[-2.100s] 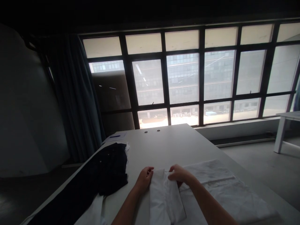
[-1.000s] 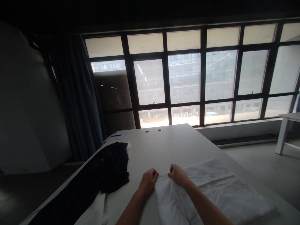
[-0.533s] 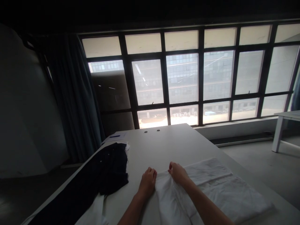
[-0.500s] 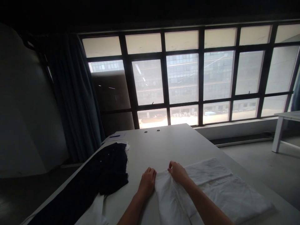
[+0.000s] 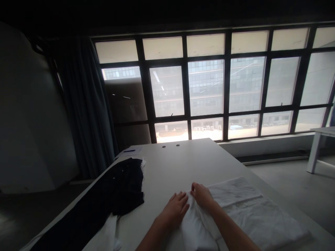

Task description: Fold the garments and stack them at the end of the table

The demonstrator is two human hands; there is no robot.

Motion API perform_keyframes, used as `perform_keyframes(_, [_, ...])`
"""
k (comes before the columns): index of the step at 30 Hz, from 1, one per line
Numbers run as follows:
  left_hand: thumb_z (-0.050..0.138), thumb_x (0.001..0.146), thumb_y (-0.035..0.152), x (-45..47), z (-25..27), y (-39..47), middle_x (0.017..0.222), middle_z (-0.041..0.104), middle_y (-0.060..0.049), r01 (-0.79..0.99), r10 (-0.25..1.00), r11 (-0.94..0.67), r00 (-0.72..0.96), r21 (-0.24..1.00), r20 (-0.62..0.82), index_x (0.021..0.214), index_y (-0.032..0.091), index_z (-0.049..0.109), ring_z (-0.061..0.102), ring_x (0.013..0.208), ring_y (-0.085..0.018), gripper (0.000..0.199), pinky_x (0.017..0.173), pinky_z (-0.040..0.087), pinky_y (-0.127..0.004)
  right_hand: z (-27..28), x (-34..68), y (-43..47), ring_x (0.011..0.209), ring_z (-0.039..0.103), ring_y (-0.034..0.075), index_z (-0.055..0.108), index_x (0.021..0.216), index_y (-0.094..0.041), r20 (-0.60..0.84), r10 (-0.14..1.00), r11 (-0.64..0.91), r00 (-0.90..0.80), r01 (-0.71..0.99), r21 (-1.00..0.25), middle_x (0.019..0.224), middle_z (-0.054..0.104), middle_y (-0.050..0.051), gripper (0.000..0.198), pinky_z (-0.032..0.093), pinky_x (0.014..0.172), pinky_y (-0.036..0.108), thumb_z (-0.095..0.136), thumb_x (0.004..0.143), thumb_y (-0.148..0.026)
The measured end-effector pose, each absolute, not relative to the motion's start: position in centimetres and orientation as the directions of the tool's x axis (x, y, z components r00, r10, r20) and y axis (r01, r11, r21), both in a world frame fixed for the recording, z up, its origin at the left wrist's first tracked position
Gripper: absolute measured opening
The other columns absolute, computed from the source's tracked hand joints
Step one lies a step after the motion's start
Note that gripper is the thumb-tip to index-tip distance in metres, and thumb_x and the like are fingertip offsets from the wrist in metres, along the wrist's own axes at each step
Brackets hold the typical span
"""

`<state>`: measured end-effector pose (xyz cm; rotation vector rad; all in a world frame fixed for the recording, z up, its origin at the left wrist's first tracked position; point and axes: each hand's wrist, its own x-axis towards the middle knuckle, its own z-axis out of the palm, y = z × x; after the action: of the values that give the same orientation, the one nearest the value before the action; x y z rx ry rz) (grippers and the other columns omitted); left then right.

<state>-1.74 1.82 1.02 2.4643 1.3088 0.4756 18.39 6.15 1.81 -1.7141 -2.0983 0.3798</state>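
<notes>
Head view: white cloth (image 5: pixel 199 226) lies under both hands.

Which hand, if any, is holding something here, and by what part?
The right hand pinches the white garment at its far edge; the left hand rests flat on it.

The white cloth (image 5: pixel 235 216) runs off the bottom edge at 6 o'clock. At 7 o'clock the dark garment (image 5: pixel 110 198) is cut off too. Small blue item (image 5: pixel 130 151) at 11 o'clock: unidentifiable.
</notes>
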Motion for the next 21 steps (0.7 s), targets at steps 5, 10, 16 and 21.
perform_keyframes(5, [0.027,0.104,0.051,-2.3,0.1,1.9,0.164,0.018,-0.008,0.762,0.81,-0.55,0.587,0.342,-0.006,0.158,0.024,0.025,0.013,0.152,-0.028,0.06,0.123,0.008,-0.052,3.4,18.6,6.0,0.108,0.059,0.027,0.068,0.097,-0.022,0.197,0.971,0.214,-0.136,0.862,-0.459,0.107,0.069,0.012,0.014,0.037,0.091,0.035,0.062,0.089,-0.031])
perform_keyframes(10, [0.028,0.103,0.051,-4.7,0.4,3.3,0.164,0.021,-0.004,0.875,0.906,-0.412,0.424,0.256,0.009,0.156,0.031,0.029,0.015,0.152,-0.028,0.056,0.121,0.009,-0.055,5.8,19.4,6.2,0.107,0.061,0.025,0.064,0.102,-0.022,0.198,0.972,0.215,-0.127,0.821,-0.529,0.109,0.068,0.012,0.018,0.039,0.093,0.034,0.056,0.092,-0.035])
perform_keyframes(16, [0.036,0.101,0.047,-7.2,0.4,4.4,0.159,0.035,-0.011,0.969,0.985,-0.132,0.104,0.211,0.136,0.15,0.029,0.042,0.02,0.148,-0.04,0.053,0.115,0.012,-0.065,6.1,19.1,5.4,0.076,0.07,0.027,0.064,0.084,-0.019,-0.063,0.981,0.096,-0.185,0.741,-0.664,0.074,0.072,0.013,0.026,0.051,0.073,0.037,0.056,0.091,-0.043])
perform_keyframes(21, [0.043,0.098,0.039,-6.1,1.9,3.2,0.14,0.053,-0.016,0.964,0.95,-0.044,-0.041,0.264,0.31,0.131,0.02,0.06,0.04,0.135,-0.035,0.042,0.11,0.029,-0.049,4.7,16.6,3.9,0.04,0.061,0.025,0.059,0.066,-0.018,-0.356,0.883,-0.104,-0.308,0.609,-0.786,0.043,0.058,0.008,0.051,0.051,0.041,0.035,0.047,0.091,-0.061])
